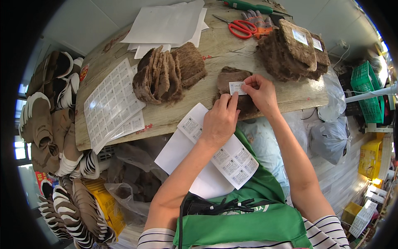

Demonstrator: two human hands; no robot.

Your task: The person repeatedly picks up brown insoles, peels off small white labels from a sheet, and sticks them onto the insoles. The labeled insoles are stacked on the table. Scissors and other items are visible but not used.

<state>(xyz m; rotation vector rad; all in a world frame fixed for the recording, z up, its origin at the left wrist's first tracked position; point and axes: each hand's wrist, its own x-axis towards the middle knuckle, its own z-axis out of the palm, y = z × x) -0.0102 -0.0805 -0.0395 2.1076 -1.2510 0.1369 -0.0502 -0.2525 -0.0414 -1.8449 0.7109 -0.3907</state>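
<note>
A small printed sticker label (237,88) lies against a brown fleece piece (233,75) at the table's near edge. My right hand (262,93) pinches the label's right side between thumb and finger. My left hand (221,119) touches its lower edge with a fingertip, its other fingers curled. Beneath my left forearm, a sheet of printed labels (234,165) rests over white paper (186,155) on my lap. Left of the fleece piece stand folded brown fleece pieces (161,74). At the right is a stack of fleece pieces (298,46), with labels on the top ones.
More label sheets (112,99) overhang the table's left edge. White papers (164,25), red-handled scissors (242,29), a work glove (258,21) and a green tool (248,6) lie at the back. Piled shoes (53,118) stand left; bags (329,140) and crates (367,90) are right.
</note>
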